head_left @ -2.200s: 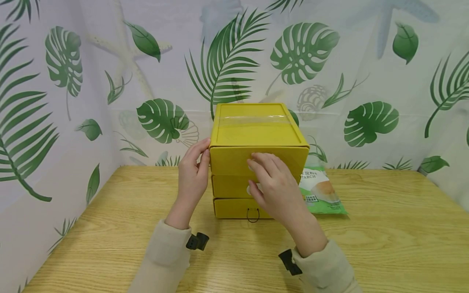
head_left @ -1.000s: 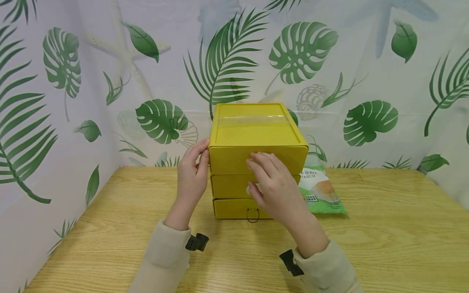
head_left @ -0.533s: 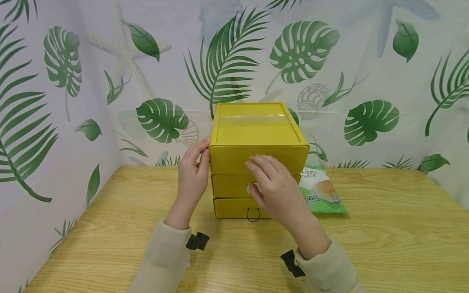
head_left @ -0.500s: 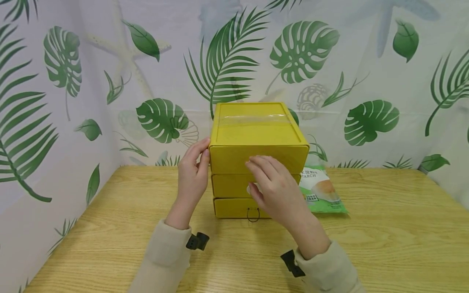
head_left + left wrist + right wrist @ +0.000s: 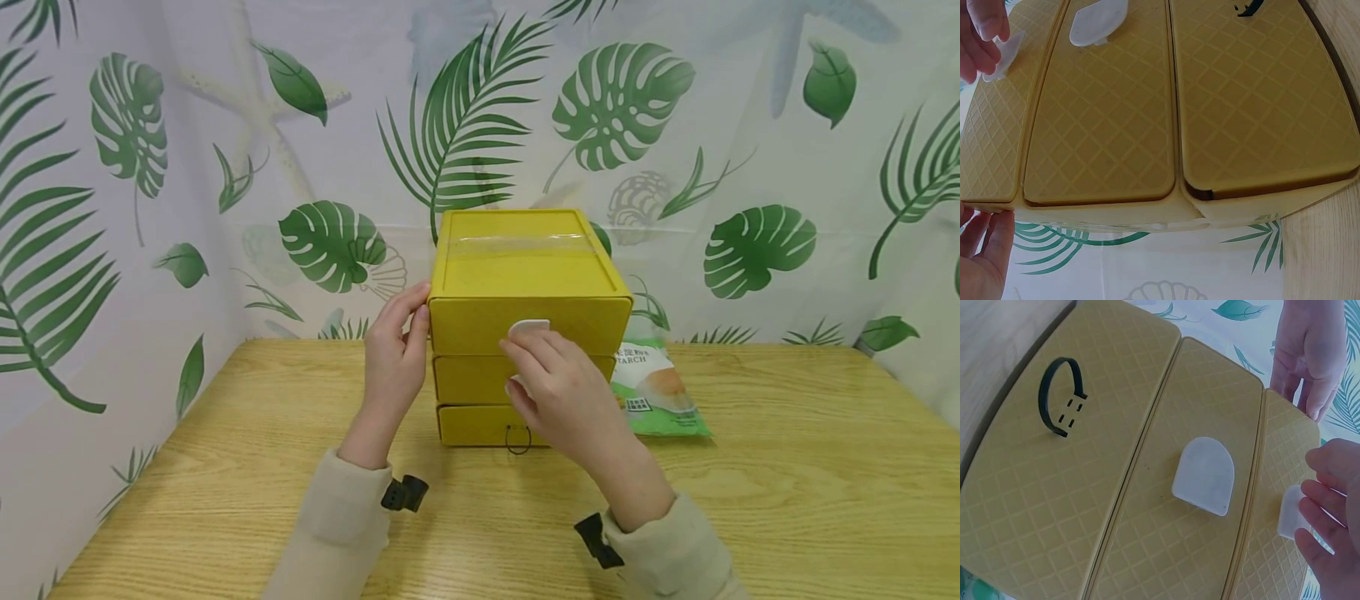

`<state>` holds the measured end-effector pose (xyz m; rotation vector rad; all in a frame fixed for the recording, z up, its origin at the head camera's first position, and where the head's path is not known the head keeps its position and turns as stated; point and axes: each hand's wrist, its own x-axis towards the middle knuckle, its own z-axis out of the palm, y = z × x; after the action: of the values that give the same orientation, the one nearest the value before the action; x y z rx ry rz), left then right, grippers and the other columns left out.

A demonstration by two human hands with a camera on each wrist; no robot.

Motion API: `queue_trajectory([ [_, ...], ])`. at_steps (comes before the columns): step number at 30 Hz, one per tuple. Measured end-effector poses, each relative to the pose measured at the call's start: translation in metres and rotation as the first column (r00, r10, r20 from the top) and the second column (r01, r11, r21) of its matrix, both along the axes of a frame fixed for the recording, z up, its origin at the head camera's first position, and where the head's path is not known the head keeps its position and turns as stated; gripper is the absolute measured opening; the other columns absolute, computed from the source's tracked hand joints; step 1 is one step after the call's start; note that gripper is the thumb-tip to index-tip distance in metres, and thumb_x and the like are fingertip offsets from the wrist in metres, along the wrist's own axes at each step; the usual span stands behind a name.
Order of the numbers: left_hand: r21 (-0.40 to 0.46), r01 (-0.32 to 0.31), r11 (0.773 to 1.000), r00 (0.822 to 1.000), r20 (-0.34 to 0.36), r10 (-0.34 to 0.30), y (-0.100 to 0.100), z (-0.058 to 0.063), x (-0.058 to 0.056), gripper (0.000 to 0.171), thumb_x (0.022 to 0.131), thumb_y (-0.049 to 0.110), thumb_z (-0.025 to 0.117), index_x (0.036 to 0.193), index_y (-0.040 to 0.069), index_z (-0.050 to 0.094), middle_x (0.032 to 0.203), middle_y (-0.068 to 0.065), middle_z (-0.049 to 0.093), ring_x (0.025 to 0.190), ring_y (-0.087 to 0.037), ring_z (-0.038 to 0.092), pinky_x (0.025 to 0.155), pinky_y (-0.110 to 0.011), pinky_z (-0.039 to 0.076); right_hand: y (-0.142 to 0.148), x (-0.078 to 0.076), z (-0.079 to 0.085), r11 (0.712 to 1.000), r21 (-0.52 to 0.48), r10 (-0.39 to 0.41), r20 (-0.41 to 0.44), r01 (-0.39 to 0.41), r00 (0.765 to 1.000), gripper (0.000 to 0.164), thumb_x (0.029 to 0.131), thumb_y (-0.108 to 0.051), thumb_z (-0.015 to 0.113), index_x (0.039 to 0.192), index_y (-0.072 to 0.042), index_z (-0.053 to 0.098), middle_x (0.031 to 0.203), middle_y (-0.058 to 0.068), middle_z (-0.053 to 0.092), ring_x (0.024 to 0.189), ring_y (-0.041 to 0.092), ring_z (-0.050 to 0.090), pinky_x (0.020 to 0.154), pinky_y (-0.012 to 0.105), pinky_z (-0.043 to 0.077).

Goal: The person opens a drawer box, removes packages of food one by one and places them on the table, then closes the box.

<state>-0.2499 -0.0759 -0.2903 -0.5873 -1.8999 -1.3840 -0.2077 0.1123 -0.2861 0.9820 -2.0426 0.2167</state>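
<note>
A yellow three-drawer box (image 5: pixel 532 267) stands on the table with all its drawer fronts pushed in. My left hand (image 5: pixel 393 358) rests against the box's upper left side, its fingertips (image 5: pixel 999 228) at the corner edge of the top drawer. My right hand (image 5: pixel 562 387) is in front of the top drawer, fingers lightly bent and thumb apart from them. Its fingertips (image 5: pixel 1322 503) overlap the white tab handle (image 5: pixel 1291 515) of that drawer. On the middle drawer there is another white tab handle (image 5: pixel 1205 476). The bottom drawer carries a thin black loop (image 5: pixel 517 440).
A green and white bag of starch (image 5: pixel 660 387) lies against the box's right side. The wooden table (image 5: pixel 225 467) meets a leaf-patterned cloth backdrop (image 5: pixel 660 108) at the back and left. Clear tape (image 5: pixel 525 243) runs across the box top.
The right hand's fingers have lowered slightly, so the white tab of the top drawer now shows above them. The left hand and the box have stayed put.
</note>
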Motion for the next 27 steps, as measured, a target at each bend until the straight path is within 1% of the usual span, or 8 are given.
queue_trajectory([
  [5, 0.002, 0.003, 1.000, 1.000, 0.005, -0.003, 0.000, 0.000, 0.000, 0.024, 0.091, 0.003, 0.047, 0.111, -0.005, 0.058, 0.113, -0.015, 0.055, 0.103, -0.022, 0.052, 0.070, -0.031, 0.053, 0.000, 0.000, -0.003, 1.000, 0.010, -0.002, 0.023, 0.002, 1.000, 0.029, 0.070, -0.004, 0.070, 0.097, 0.004, 0.062, 0.093, 0.013, 0.062, 0.085, 0.026, 0.056, 0.073, 0.034, 0.050],
  [11, 0.000, 0.001, 1.000, 1.000, 0.001, -0.001, 0.000, 0.000, 0.000, 0.024, 0.091, 0.003, 0.047, 0.111, -0.004, 0.058, 0.112, -0.015, 0.055, 0.103, -0.021, 0.053, 0.069, -0.031, 0.053, 0.001, -0.001, -0.005, 1.000, 0.009, -0.005, 0.035, 0.004, 0.999, 0.024, 0.071, -0.005, 0.070, 0.093, 0.003, 0.063, 0.089, 0.011, 0.062, 0.080, 0.025, 0.056, 0.068, 0.032, 0.051],
  [19, -0.003, -0.002, 1.000, 1.000, -0.004, 0.002, 0.000, 0.000, -0.001, 0.024, 0.091, 0.003, 0.047, 0.111, -0.005, 0.058, 0.112, -0.015, 0.056, 0.103, -0.021, 0.053, 0.069, -0.030, 0.053, 0.001, -0.002, -0.008, 1.000, 0.024, -0.021, 0.068, 0.019, 0.997, 0.021, 0.071, -0.005, 0.070, 0.090, 0.002, 0.064, 0.086, 0.010, 0.062, 0.077, 0.023, 0.056, 0.066, 0.031, 0.051],
  [27, -0.004, -0.002, 1.000, 1.000, -0.001, 0.002, 0.000, 0.000, -0.002, 0.024, 0.091, 0.003, 0.047, 0.111, -0.004, 0.058, 0.112, -0.014, 0.056, 0.103, -0.021, 0.053, 0.069, -0.030, 0.053, 0.001, -0.003, -0.012, 0.997, 0.056, -0.060, 0.091, 0.055, 0.994, 0.018, 0.072, -0.006, 0.069, 0.088, 0.001, 0.064, 0.083, 0.008, 0.062, 0.075, 0.022, 0.056, 0.065, 0.030, 0.050],
])
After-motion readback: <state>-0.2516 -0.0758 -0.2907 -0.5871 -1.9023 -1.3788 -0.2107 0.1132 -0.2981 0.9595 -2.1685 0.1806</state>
